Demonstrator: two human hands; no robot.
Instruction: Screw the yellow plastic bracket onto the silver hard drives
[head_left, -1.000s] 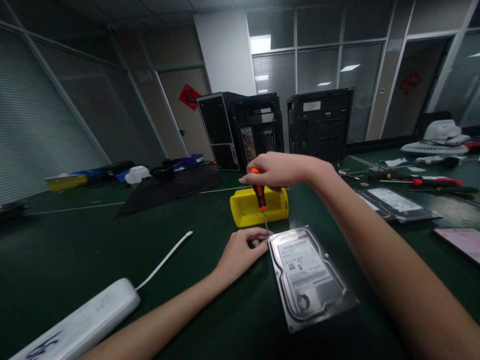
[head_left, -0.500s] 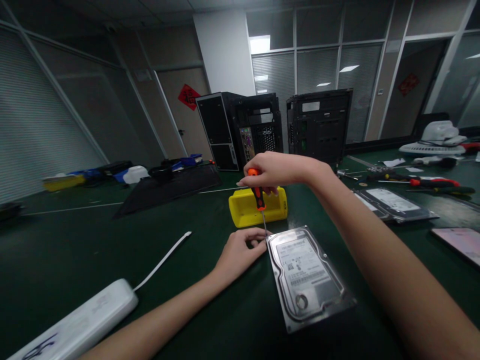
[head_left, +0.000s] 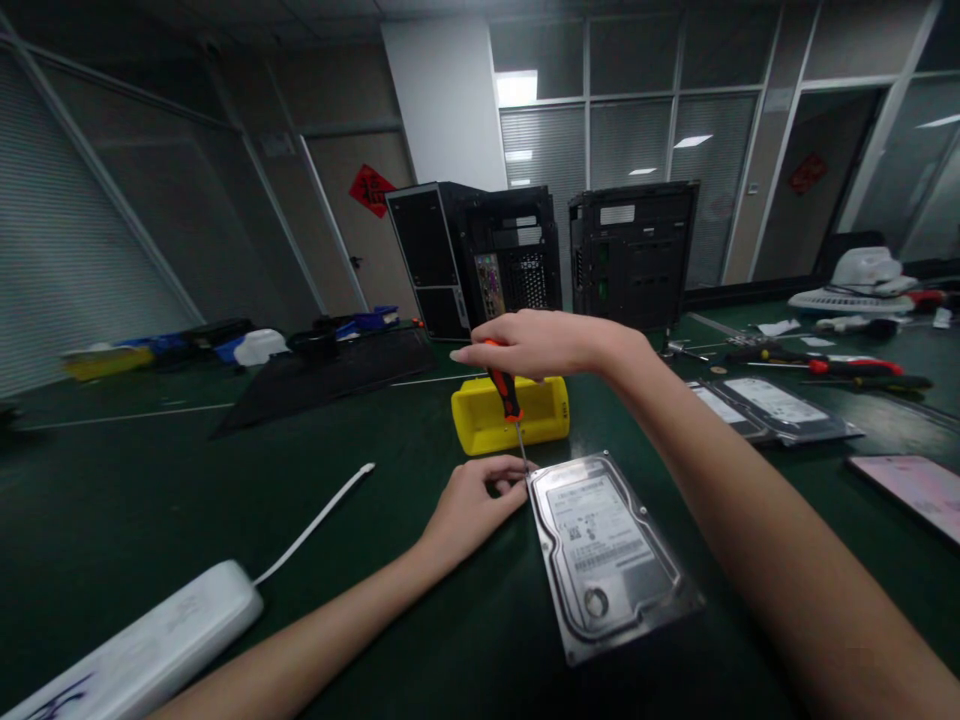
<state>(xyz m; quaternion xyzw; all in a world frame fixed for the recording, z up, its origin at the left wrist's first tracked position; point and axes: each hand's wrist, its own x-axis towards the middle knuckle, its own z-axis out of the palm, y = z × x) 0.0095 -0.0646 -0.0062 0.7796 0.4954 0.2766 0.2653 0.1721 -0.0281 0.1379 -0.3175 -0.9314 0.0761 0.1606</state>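
Note:
A silver hard drive with a white label lies face up on the dark green table. My left hand is closed at its far left corner, thumb and fingers pinched by the edge. My right hand is over an orange-and-black screwdriver, palm on the top of the handle, with the fingers partly straightened around it. The screwdriver leans slightly, its shaft pointing down to that same corner of the drive. The tip and any screw there are too small to make out. Behind the screwdriver sits a yellow tray.
Two black computer cases stand at the back. More hard drives, several screwdrivers and a pink-screened phone lie to the right. A white power strip with a cable lies front left. A black panel lies behind.
The fingers of my right hand have loosened and stretched out over the screwdriver handle, which tilts a little more to the left. My left hand stays at the drive's corner. The view has shifted slightly.

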